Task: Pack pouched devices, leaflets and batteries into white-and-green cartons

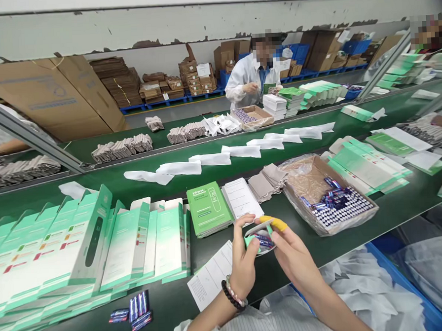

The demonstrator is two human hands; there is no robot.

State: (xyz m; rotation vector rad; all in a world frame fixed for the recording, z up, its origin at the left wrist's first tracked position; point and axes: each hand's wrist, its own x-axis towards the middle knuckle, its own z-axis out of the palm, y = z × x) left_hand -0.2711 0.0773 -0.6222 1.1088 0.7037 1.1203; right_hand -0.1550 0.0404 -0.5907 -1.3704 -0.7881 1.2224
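Observation:
A small green and white carton [259,228] is held between my two hands, its open end facing me. Blue batteries [264,241] show inside the opening. My left hand [244,263] grips the carton's left side, thumb at the edge. On the right side, my right hand [295,253] closes on it, a yellow cover on one finger. Just beyond lie a stack of green manuals [209,210] and a pile of white printed leaflets [242,198]. One loose printed sheet [211,276] lies partly under my left forearm. The carton's far side is hidden.
Flattened-looking cartons [136,244] line the left. Loose batteries [138,308] lie in front of them. At right stands a battery tray [330,199], with grey pouches [268,180] beside it. White pouches [209,159] lie along the green belt. A co-worker [255,77] stands across.

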